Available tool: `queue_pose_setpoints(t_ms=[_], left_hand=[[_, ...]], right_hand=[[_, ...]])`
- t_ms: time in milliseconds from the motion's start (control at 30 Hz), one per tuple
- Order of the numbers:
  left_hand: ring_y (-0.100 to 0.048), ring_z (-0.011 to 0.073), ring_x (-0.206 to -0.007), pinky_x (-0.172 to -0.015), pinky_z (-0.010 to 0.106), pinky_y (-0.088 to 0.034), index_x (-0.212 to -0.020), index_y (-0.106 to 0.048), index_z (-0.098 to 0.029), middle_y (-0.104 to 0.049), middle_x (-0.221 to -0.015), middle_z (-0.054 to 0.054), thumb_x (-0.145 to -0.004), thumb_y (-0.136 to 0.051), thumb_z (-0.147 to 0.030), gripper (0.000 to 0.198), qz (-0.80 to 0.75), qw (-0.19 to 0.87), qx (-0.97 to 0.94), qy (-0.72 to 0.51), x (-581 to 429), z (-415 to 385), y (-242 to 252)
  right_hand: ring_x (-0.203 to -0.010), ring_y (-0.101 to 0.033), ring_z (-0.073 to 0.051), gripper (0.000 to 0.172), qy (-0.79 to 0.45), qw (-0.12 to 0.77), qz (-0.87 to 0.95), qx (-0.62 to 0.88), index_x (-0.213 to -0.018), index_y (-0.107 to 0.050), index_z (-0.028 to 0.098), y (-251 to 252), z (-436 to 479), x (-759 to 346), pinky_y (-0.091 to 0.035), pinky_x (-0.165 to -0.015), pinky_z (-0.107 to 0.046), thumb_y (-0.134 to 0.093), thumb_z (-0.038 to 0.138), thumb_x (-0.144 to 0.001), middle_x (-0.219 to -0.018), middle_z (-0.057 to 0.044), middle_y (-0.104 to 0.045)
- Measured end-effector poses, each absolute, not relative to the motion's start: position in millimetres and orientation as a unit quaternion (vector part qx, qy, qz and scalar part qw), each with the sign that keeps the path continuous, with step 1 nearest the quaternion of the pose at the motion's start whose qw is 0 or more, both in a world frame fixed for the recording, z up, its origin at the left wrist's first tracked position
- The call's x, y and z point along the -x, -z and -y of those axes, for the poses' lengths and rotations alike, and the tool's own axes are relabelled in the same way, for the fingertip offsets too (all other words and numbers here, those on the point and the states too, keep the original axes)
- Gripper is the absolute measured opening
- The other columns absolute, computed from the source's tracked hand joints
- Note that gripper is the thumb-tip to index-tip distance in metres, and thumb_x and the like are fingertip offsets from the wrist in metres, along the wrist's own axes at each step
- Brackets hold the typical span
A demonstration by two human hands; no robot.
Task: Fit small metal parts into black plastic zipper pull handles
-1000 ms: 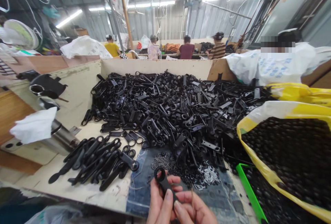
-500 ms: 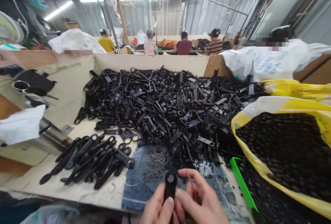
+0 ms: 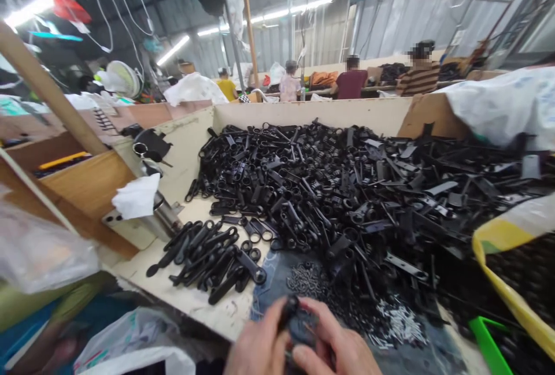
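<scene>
Low in the view, at the near edge of the bench, I hold a black plastic part between both hands. My left hand is closed around its left side. My right hand has its thumb and fingers pressed on the right side; motion blur and the fingers hide the details. Under and beyond my hands lies a blue denim cloth with small dark screws and silver screws. Left of the cloth is a bunch of long black handle-like pieces.
A big heap of black plastic parts fills the bench behind the cloth. At right stand a yellow-rimmed sack and a green tray edge. A metal cylinder stands left, plastic bags below. Several people sit far back.
The view has swung left, so the bench appears shifted right. The black part, upright with its round end showing before, is now turned and more covered by both hands.
</scene>
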State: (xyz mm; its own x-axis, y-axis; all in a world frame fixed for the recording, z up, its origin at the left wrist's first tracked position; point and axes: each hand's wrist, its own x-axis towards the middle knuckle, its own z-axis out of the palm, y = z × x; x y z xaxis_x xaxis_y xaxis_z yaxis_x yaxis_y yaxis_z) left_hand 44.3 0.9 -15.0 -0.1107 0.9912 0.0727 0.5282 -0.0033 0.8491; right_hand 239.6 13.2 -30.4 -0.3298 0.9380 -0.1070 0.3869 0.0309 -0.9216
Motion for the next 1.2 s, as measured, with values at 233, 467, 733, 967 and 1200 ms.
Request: queue_pose_setpoints(t_ms=[233,467,733,967,1200], left_hand=[[-0.047,0.0397,-0.145,-0.118,0.056,-0.027,-0.153,-0.048,-0.01,-0.053,-0.156,0.026,-0.104,-0.046,-0.036,0.056,-0.684,-0.065,-0.668,-0.287,25.8,-63.3,3.6],[-0.059,0.0347,-0.135,-0.118,0.057,-0.024,-0.145,-0.059,-0.014,-0.065,-0.147,0.019,-0.104,-0.046,-0.02,0.043,-0.631,-0.241,-0.694,-0.251,31.4,-75.6,44.9],[-0.058,0.0271,-0.136,-0.12,0.046,-0.02,-0.148,-0.052,-0.007,-0.067,-0.146,0.016,-0.103,-0.048,-0.017,0.046,-0.636,-0.25,-0.687,-0.246,31.2,-74.0,45.7],[-0.054,0.032,-0.14,-0.123,0.057,-0.011,-0.138,-0.062,-0.015,-0.069,-0.144,0.013,-0.101,-0.047,-0.015,0.04,-0.673,-0.209,-0.642,-0.302,14.3,-75.7,39.9],[-0.057,0.0375,-0.122,-0.107,0.058,-0.035,-0.127,-0.061,-0.017,-0.065,-0.129,0.023,-0.096,-0.058,-0.023,0.031,-0.629,-0.277,-0.631,-0.36,21.3,-46.9,45.5]], right_hand=[[-0.06,-0.068,-0.018,0.024,-0.304,0.216,0.769,0.52,-0.114,-0.076,0.028,-2.1,-37.5,-232.9,-0.045,-0.062,-0.026,-0.059,0.035,-0.099,-0.07,0.002,-0.072],[-0.097,-0.079,-0.031,0.025,-0.154,0.086,0.819,0.546,-0.111,-0.074,0.021,-25.0,-90.0,-151.4,-0.059,-0.082,-0.038,-0.074,0.039,-0.094,-0.11,-0.007,-0.079],[-0.092,-0.08,-0.03,0.013,-0.113,0.088,0.823,0.549,-0.104,-0.074,0.018,-17.4,-117.3,-146.0,-0.06,-0.077,-0.036,-0.063,0.025,-0.101,-0.106,-0.009,-0.078],[-0.094,-0.077,-0.02,0.023,-0.11,0.165,0.876,0.439,-0.125,-0.068,0.025,-60.9,-145.3,-123.9,-0.057,-0.079,-0.028,-0.064,0.023,-0.102,-0.12,-0.005,-0.069],[-0.105,-0.074,-0.022,0.035,-0.099,0.098,0.919,0.368,-0.13,-0.067,0.031,-81.3,-189.5,-72.4,-0.057,-0.088,-0.032,-0.071,0.045,-0.098,-0.124,-0.002,-0.07]])
